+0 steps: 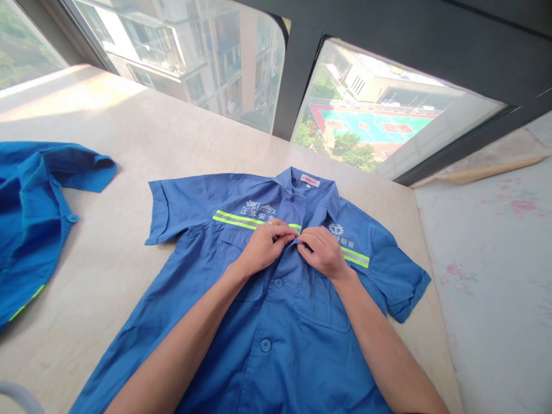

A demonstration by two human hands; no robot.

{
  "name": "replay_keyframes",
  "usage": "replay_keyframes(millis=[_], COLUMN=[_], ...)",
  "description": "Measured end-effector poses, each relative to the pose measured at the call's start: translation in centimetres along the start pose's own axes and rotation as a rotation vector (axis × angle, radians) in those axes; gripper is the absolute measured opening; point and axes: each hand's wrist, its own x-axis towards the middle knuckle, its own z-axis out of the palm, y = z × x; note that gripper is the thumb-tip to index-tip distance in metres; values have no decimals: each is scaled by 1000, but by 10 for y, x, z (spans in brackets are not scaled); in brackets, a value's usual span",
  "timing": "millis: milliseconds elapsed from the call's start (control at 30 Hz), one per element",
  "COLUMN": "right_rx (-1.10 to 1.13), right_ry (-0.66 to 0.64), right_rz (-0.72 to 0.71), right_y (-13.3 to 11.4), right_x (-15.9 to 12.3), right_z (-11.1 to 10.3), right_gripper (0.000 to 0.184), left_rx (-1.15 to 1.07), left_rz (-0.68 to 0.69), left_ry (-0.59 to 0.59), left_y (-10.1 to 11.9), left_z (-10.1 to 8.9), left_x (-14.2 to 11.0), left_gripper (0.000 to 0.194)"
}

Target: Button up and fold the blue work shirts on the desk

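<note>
A blue short-sleeved work shirt (224, 276) lies front up before me, its collar toward the window. It has white lettering and yellow-green and grey reflective strips across the chest. At the front opening, my left hand (269, 244) pinches the shirt's edge near the strip. My right hand (321, 250) pinches the other edge, fingertips almost touching those of the left. Whatever button lies between the fingers is hidden. Lower on the front, two buttons show, an upper button (278, 283) and a lower button (265, 345), both lying on the closed front.
Another blue garment (30, 195) lies at the left on the pale stone sill (107, 230). A dark window frame (297, 75) borders the far side. The patterned wall (495, 259) stands close at the right. A grey curved object (19, 395) shows at the lower left.
</note>
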Motion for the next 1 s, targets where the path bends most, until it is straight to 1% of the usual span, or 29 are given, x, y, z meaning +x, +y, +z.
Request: replay_keyframes(millis=[100, 233, 433, 500, 600, 767, 900, 1000], right_rx=[0, 13, 53, 72, 99, 98, 98, 84], right_ry=[-13, -30, -50, -47, -43, -87, -123, -128], right_rz=[23, 44, 64, 71, 80, 93, 88, 86], right_y=[1, 1, 3, 5, 7, 8, 7, 7], right_x=[0, 0, 0, -2, -4, -3, -2, -2], right_z=[0, 1, 1, 0, 0, 0, 0, 1], right_gripper=[12, 12, 12, 11, 11, 9, 10, 10], left_rx=[-16, 17, -2, 37, 156, 319, 357, 361], left_rz=[-10, -80, -128, -138, -145, -118, -87, -89], left_ry=[-19, -15, -60, -44, -24, -2, 15, 26], left_y=[0, 0, -2, -2, -2, -4, -5, -5], left_z=[-1, -1, 2, 5, 9, 13, 15, 16], left_x=[-1, -2, -2, -2, -2, -2, -1, 0], left_gripper=[19, 16, 30, 34, 36, 31, 24, 20])
